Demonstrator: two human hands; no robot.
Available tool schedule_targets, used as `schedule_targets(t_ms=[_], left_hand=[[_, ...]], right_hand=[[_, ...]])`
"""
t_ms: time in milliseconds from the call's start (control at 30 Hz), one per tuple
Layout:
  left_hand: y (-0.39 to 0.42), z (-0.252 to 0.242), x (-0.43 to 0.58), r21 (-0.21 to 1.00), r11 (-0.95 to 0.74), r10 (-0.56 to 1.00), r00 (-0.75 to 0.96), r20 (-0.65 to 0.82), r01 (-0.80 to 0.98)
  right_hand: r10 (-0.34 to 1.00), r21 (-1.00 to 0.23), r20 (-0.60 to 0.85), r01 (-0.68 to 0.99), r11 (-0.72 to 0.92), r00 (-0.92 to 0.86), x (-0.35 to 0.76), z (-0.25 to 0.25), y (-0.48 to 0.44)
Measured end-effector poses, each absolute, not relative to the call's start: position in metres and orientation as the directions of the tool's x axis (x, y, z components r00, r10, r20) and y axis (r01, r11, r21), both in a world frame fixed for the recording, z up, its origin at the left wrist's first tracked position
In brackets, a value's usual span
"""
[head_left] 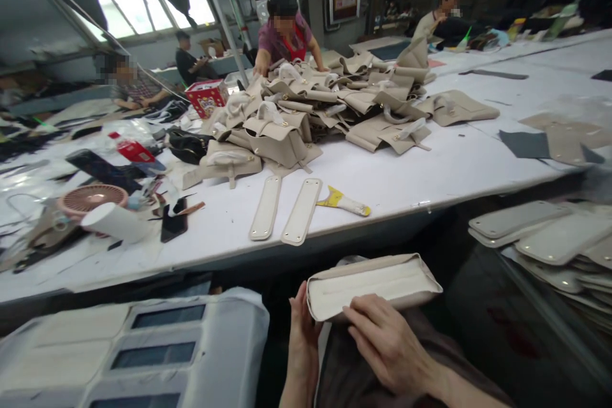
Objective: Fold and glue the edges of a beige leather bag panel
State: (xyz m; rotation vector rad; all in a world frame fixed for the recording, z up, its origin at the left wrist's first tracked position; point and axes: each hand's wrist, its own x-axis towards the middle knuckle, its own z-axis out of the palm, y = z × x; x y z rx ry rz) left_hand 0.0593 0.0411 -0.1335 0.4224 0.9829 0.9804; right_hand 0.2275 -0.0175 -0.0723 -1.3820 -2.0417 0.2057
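Observation:
A beige handbag (415, 299) is held over my lap, its long cream-white bottom side (363, 284) turned up towards me. My left hand (305, 328) grips the bag's left end, with the thumb and fingers at the corner. At the near edge of the white side, my right hand (385, 338) has its fingers bent together on the rim; the thumb is mostly hidden. Beyond the bag, two long off-white base panels with metal studs, a left panel (265, 209) and a right panel (301, 211), lie by the table's front edge beside a yellow-handled scraper (344, 200).
Beige handbags (325, 102) are heaped on the white table (406, 182). A pink fan (93, 199), a white roll (113, 223) and a phone (174, 220) lie left. Stacked panels (549, 233) stand right, a cloth-covered stack (229, 344) lower left. A person (287, 38) leans over the heap.

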Motion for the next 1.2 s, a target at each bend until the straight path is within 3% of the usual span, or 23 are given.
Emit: schedule_targets(t_ms=[67, 133, 300, 600, 1200], left_hand=[[0.045, -0.139, 0.059, 0.567, 0.634, 0.762, 0.301, -0.573, -0.526], [0.049, -0.145, 0.061, 0.476, 0.683, 0.714, 0.367, -0.596, -0.554], [0.052, -0.152, 0.062, 0.392, 0.691, 0.698, 0.421, -0.58, -0.607], [0.053, -0.154, 0.05, 0.559, 0.617, 0.786, 0.399, -0.473, -0.554], [0.06, -0.129, 0.046, 0.684, 0.625, 0.78, 0.318, -0.539, -0.377]], right_hand=[[0.909, -0.596, 0.34, 0.692, 0.408, -0.243, 0.224, -0.059, -0.001], [0.931, -0.645, 0.253, 0.671, 0.366, -0.264, 0.218, -0.05, 0.019], [0.95, -0.53, 0.034, 0.8, 0.279, -0.31, 0.202, -0.042, 0.054], [0.944, -0.432, -0.076, 0.864, 0.26, -0.322, 0.196, -0.035, 0.061], [0.91, -0.358, -0.165, 0.883, 0.303, -0.379, 0.189, -0.032, 0.072]])
